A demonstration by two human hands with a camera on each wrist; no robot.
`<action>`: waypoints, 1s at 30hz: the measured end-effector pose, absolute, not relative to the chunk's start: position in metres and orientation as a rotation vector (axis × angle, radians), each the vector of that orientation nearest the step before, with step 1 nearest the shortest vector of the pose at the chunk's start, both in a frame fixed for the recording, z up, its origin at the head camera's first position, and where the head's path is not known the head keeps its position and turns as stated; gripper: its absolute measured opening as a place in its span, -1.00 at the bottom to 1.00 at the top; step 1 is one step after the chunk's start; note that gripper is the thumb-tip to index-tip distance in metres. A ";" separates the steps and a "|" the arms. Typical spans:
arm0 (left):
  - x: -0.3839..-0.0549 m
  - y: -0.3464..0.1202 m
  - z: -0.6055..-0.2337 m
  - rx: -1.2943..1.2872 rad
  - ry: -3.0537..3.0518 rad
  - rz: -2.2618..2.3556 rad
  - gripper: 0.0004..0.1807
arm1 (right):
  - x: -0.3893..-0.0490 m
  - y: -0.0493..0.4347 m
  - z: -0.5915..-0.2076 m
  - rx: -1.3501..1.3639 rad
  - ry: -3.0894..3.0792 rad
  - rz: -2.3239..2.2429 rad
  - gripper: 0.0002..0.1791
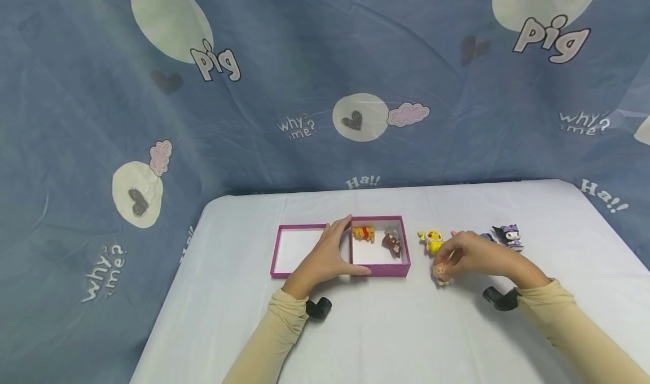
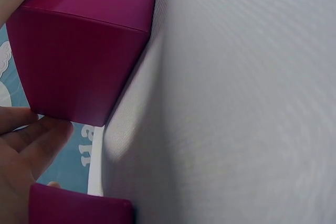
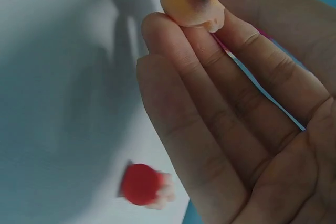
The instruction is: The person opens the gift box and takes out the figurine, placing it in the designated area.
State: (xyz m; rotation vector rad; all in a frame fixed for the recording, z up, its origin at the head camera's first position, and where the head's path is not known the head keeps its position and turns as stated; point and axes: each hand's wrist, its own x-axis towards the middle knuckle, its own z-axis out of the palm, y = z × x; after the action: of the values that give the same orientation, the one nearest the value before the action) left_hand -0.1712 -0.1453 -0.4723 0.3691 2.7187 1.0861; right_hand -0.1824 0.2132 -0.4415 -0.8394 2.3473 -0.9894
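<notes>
My left hand (image 1: 325, 254) holds the magenta box (image 1: 383, 270) across its left end, thumb at the front wall and fingers at the back. In the left wrist view the fingertips touch a corner of the box (image 2: 79, 66). Inside the box lie a yellow-and-red bear figurine (image 1: 363, 233) and a brown figurine (image 1: 391, 244). Right of the box, my right hand (image 1: 472, 254) pinches a small peach-coloured figurine (image 1: 440, 274) between thumb and fingers, low over the white table. The right wrist view shows this figurine's rounded end (image 3: 189, 4); its top is cut off.
A magenta-rimmed lid (image 1: 296, 252) lies left of the box, inner side up. Right of the box are a yellow figurine (image 1: 432, 240) and a purple-and-black figurine (image 1: 509, 236). Partly hidden behind my right hand is a blue piece (image 1: 488, 237). A patterned blue cloth (image 1: 304, 164) hangs behind the table.
</notes>
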 end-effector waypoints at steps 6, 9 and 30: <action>-0.170 -0.146 -0.473 0.382 2.713 1.098 0.44 | -0.180 0.217 -0.451 -0.887 2.352 -0.991 -0.78; -0.170 -0.146 -0.473 0.389 2.719 1.096 0.44 | -0.180 0.217 -0.451 -0.875 2.360 -0.980 -0.78; -0.173 -0.145 -0.474 0.401 2.728 1.088 0.44 | -0.177 0.216 -0.445 -0.765 2.361 -0.968 -0.68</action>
State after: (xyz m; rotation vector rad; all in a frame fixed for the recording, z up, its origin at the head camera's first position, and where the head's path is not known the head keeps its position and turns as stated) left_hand -0.1725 -0.1455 -0.4742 0.4011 2.7277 1.0882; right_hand -0.1772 0.2160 -0.4450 -0.7655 2.3611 -0.9678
